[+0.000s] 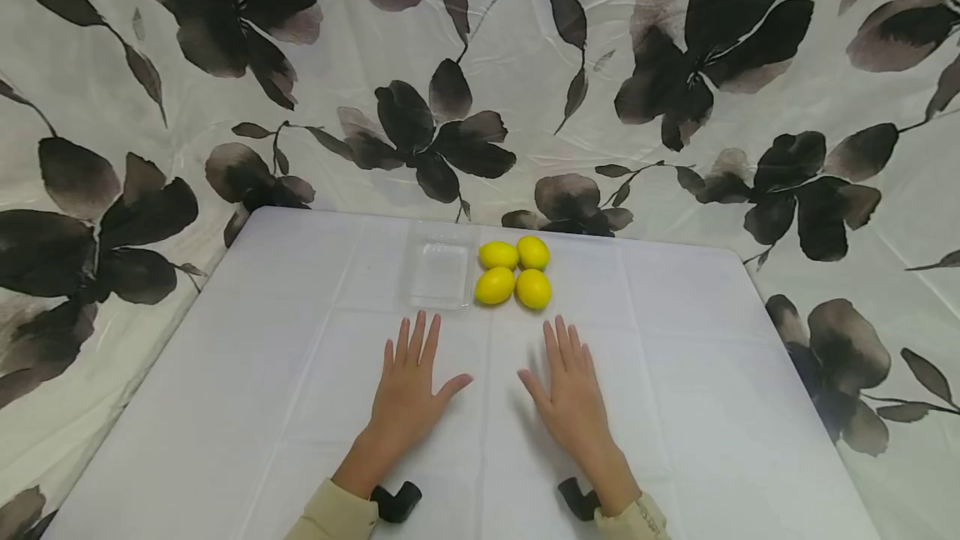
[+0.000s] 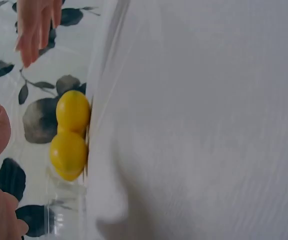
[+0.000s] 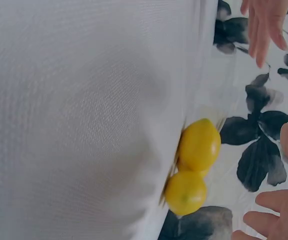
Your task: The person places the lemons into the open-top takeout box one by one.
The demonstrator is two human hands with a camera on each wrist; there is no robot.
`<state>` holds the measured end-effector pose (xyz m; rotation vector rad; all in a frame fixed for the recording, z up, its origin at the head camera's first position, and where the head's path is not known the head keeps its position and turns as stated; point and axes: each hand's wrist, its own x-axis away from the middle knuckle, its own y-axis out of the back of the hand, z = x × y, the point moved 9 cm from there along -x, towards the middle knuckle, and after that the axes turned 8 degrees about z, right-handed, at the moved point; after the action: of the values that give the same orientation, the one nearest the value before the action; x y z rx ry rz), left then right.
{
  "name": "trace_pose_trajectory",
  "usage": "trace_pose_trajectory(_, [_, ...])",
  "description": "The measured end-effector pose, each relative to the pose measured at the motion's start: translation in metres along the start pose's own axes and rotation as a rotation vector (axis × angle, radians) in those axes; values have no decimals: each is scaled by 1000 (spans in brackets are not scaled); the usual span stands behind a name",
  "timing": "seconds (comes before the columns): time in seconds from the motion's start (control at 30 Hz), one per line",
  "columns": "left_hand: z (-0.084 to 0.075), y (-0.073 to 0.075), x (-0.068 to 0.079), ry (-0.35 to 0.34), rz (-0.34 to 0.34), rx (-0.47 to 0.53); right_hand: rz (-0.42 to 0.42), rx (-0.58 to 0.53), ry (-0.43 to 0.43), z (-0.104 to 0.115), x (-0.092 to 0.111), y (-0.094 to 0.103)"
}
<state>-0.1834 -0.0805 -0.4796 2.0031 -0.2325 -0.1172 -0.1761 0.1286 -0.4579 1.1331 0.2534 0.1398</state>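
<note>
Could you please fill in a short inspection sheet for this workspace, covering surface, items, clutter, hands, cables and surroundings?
Surface: flat table under a white, creased cloth.
Job's things: four yellow, oval lemons grouped two by two, right of a clear, rectangular plastic container; no lemon inside it.
Clutter: nothing seen.
Hands: left hand and right hand both open, fingers extended, holding nothing; pale beige sleeves and small black fittings at the wrists.
Cables: nothing seen.
Surroundings: white sheet printed with dark flowers behind and beside the table.
</note>
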Motion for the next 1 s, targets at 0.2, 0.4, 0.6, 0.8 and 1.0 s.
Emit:
trace_pose_trajectory(0.2, [8, 10, -4, 11, 3, 76, -21, -54, -9, -3, -10, 4])
trace_pose_trajectory(0.4, [12, 13, -6, 19, 12, 159, -25, -61, -17, -8, -15, 3])
trace_pose_trajectory(0.6, [22, 25, -16, 34, -49, 196, -2, -115, -34, -18, -27, 4])
trace_pose_trajectory(0.8, [40, 35, -33, 85, -57, 285, -18, -190, -62, -32, -41, 11])
trace_pose_trajectory(1.0, [59, 36, -46, 132, -61, 430, -62, -239, -43, -41, -54, 16])
